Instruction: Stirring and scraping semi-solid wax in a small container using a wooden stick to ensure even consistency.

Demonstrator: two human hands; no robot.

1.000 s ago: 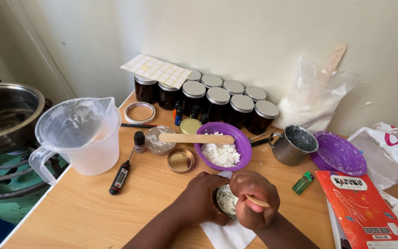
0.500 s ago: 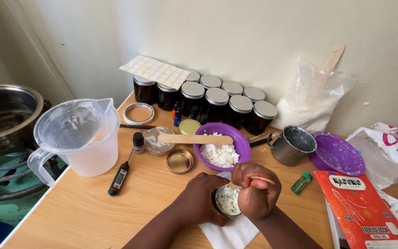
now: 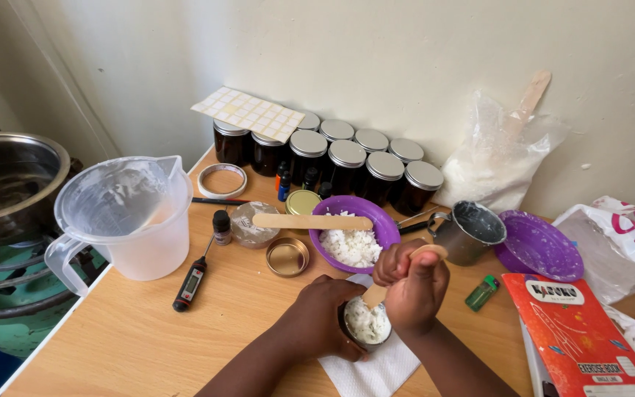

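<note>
From the left I see a steel pot [image 3: 9,184], a clear plastic jug [image 3: 130,220], a probe thermometer [image 3: 192,278] and a purple bowl [image 3: 354,234] of white flakes with a flat wooden stick [image 3: 311,220] across its rim. Dark lidded jars [image 3: 347,158] line the wall behind. My left hand [image 3: 325,320] wraps around a small jar [image 3: 367,323] on a white napkin [image 3: 365,367]. My right hand [image 3: 413,283] clenches a wooden stick [image 3: 376,292], its tip in the jar's white fill. The jar's sides are hidden by my fingers. Right of that: a metal cup [image 3: 470,231], a green lighter [image 3: 481,292], a red book [image 3: 582,331] cut off by the frame.
</note>
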